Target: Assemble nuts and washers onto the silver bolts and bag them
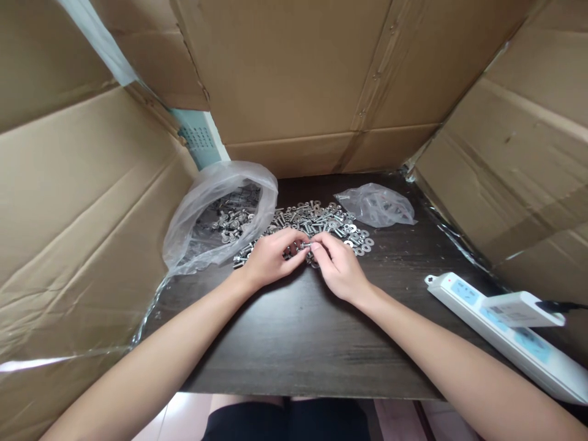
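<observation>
Pinching a bolt (305, 245), right hand (342, 266) closed, left hand (271, 256) half-curled.

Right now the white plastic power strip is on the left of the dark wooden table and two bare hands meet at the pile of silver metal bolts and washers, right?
No: the head view shows the white plastic power strip on the right of the dark wooden table, not the left. The left hand and right hand do meet at the pile of silver bolts and washers.

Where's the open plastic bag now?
In the head view, the open bag sits left of centre, just left of the hardware pile, beyond the left hand.
</observation>
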Demonstrator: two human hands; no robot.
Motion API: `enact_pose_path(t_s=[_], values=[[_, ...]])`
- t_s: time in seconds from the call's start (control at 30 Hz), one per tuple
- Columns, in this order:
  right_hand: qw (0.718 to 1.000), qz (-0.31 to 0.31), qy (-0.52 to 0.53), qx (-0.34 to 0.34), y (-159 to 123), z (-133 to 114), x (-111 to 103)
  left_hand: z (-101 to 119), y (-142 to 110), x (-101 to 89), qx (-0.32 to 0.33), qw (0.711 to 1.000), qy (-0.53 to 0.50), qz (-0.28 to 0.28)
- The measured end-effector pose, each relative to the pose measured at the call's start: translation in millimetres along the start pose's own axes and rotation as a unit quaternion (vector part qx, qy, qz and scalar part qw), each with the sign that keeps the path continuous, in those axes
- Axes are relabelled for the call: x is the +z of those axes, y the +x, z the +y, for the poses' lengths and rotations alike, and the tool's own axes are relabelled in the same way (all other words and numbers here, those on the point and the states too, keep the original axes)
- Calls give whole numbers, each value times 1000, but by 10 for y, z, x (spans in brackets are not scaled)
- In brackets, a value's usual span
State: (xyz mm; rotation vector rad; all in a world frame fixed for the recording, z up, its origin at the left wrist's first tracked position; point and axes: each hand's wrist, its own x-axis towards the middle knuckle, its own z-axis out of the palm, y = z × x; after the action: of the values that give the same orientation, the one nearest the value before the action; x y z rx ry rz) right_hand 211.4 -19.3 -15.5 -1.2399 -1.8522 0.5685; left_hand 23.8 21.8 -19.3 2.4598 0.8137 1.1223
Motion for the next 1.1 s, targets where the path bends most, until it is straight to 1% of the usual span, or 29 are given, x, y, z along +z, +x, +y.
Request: enact_pose_path(t_s=[0.13, 0.27, 0.73, 0.83, 0.97, 1.1], values=[[1000, -11, 18, 22, -4, -2, -20, 2, 0, -4, 2, 1000, 1, -2], [999, -13, 21, 30, 0, 0, -16, 7, 0, -9, 3, 1000, 4, 1], [1000, -4, -9, -17, 11, 16, 16, 11, -3, -15, 5, 1000, 7, -3], [1000, -6, 5, -7, 3, 17, 16, 15, -2, -13, 9, 1000, 7, -3], [999, -18, 19, 21, -11, 19, 7, 18, -1, -13, 9, 1000, 7, 1], [1000, -10, 17, 24, -12, 25, 6, 19, 3, -17, 5, 1000, 11, 2]])
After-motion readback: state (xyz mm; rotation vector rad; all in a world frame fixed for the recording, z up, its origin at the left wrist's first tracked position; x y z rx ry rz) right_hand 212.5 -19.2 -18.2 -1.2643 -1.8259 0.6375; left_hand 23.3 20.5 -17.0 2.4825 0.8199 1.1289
